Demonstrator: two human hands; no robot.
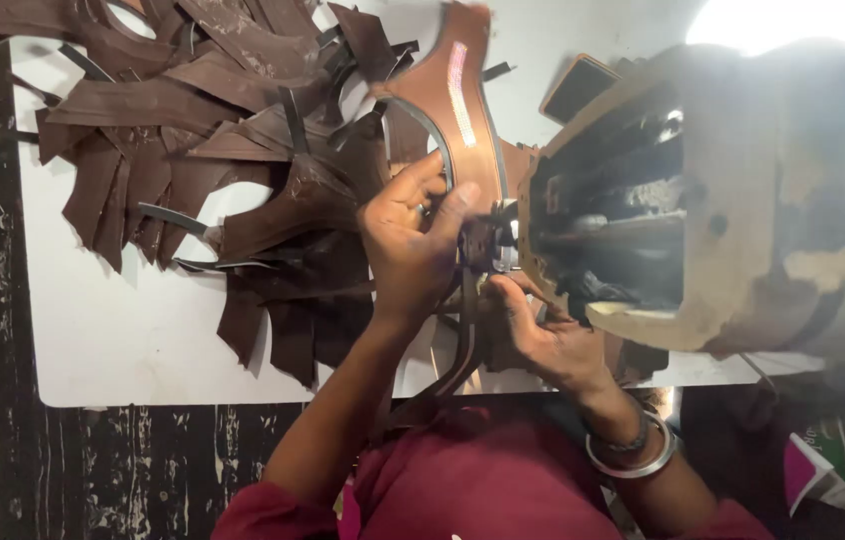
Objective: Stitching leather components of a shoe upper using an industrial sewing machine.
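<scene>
Presently: one curved brown leather strap piece (458, 110) with a pale stitched strip, arcing up from the sewing machine (703, 200) head. My left hand (413, 235) is pinched on its lower end at the needle; my right hand (543, 335) presses the trailing leather flat, fingers closed. Likely light, limp, faintly slick; best held near the edge. A heap of brown leather offcuts (223, 120) lies on the white tabletop (123, 330).
</scene>
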